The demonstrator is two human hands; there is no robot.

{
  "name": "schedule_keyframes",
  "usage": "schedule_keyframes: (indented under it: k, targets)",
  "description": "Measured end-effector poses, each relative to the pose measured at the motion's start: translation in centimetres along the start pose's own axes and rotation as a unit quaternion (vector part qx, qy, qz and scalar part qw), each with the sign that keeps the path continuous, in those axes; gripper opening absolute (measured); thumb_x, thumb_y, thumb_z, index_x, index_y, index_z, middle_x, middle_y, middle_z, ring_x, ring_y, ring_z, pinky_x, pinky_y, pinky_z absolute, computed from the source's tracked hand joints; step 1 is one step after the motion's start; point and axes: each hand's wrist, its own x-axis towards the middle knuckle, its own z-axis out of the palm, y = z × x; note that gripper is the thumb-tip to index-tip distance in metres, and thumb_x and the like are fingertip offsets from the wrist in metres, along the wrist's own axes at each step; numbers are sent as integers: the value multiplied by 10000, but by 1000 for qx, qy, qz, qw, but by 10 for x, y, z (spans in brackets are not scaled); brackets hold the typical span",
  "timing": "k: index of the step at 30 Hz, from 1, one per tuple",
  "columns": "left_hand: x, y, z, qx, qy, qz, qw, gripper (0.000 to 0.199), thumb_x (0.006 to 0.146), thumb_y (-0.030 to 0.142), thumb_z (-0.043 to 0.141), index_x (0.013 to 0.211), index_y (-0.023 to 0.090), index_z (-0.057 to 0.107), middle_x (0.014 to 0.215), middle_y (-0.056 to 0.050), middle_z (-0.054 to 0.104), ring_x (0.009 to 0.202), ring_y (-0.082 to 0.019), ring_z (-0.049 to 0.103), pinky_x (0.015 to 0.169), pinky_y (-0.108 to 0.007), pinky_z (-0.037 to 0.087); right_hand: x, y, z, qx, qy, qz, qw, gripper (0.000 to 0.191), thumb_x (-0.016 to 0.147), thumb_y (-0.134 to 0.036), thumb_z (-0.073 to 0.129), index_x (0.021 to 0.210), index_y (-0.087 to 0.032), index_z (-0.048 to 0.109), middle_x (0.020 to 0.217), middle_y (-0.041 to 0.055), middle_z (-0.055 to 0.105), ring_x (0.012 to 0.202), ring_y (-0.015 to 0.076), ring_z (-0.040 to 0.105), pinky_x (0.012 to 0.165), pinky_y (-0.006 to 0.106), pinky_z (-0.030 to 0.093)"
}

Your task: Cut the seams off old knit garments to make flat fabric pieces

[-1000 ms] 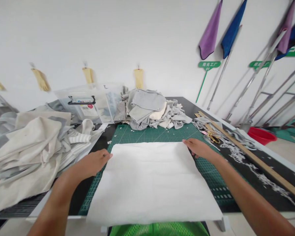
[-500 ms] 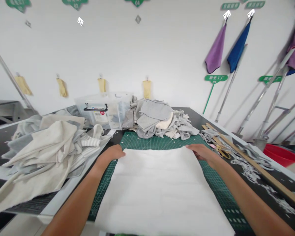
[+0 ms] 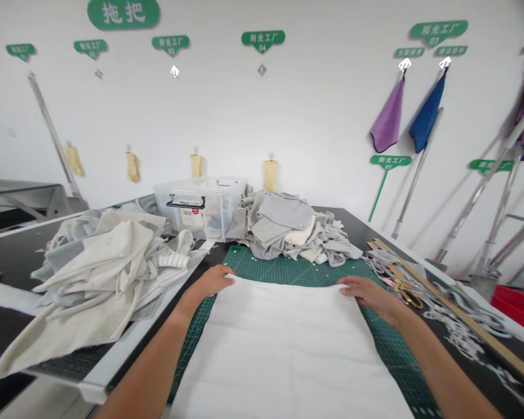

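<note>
The left hand (image 3: 216, 281) and right hand (image 3: 372, 295) each pinch one far corner of the white cloth (image 3: 290, 343), which lies over the green cutting mat (image 3: 273, 271), a grip that apparently keeps its far edge taut and square.

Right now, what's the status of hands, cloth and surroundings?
Left hand and right hand each grip a far corner. White cloth spread over green mat. Gray scraps piled just beyond.

Both arms reach forward, well apart; left hand (image 3: 215, 280) and right hand (image 3: 367, 293) pinch, fingers turned inward.
</note>
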Motion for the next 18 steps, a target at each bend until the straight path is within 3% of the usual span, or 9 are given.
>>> schedule_keyframes:
  k: [4, 11, 18]
  targets:
    - [2, -6, -2, 14, 5, 41, 999, 354, 817, 344, 553, 1021, 154, 772, 941, -95, 733, 898, -253, 666, 851, -329, 483, 2, 7, -7, -22, 24, -12, 999, 419, 633, -439, 809, 978, -226, 705, 989, 81, 744, 955, 285, 705, 819, 349, 570]
    - [3, -14, -6, 7, -28, 53, 998, 352, 781, 315, 563, 1000, 150, 784, 911, -71, 750, 885, -239, 682, 809, -289, 487, 1, 17, -19, 23, 5, 3, 1000, 352, 640, -399, 851, 893, -206, 700, 892, 66, 738, 853, 229, 701, 809, 318, 570]
    - [10, -12, -7, 31, 64, 12, 997, 361, 833, 364, 542, 1057, 185, 761, 1024, -82, 765, 956, -232, 694, 866, -282, 483, -7, -1, -10, 64, 59, -78, 993, 392, 664, -447, 844, 929, -199, 693, 905, 56, 730, 845, 204, 689, 840, 323, 562]
